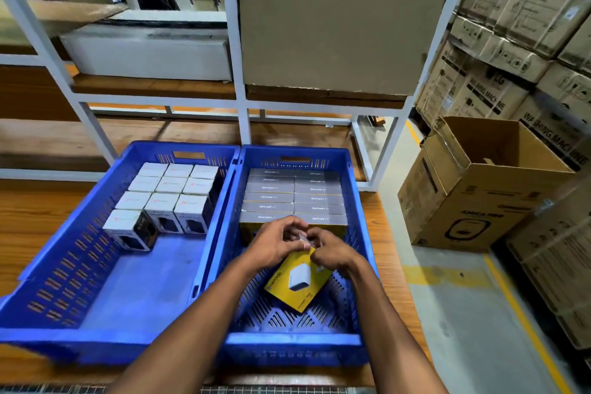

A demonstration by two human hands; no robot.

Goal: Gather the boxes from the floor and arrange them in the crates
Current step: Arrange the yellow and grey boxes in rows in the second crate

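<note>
1. While pinching the upper end of the yellow box between the curled fingers of the left hand and the right hand, hold it tilted over the near part of the right crate, just in front of the packed rows.
2. Judged as the placing step: turn the box upright, grey end up like its neighbours, before lowering it.
3. Aim for the spot directly in front of the grey-topped boxes, standing in two neat columns at the far end of that crate.
4. Lower straight down, not askew, to avoid catching a corner on the slotted wall or the perforated floor.
5. Push flush against the front row, leaving no gap, and loosen the pinch only with the base flat on the crate floor.
6. Leave the left crate alone: reserved, by the look of it, for the white boxes ranked in its far part.
7. Underneath: a wooden deck, carrying both blue crates side by side, walls touching.
8. Behind: a white metal rack bearing a large brown carton and a long white box.
9. To the right: a grey concrete floor with yellow lines, an open carton standing on it, and stacked appliance cartons beyond.
</note>
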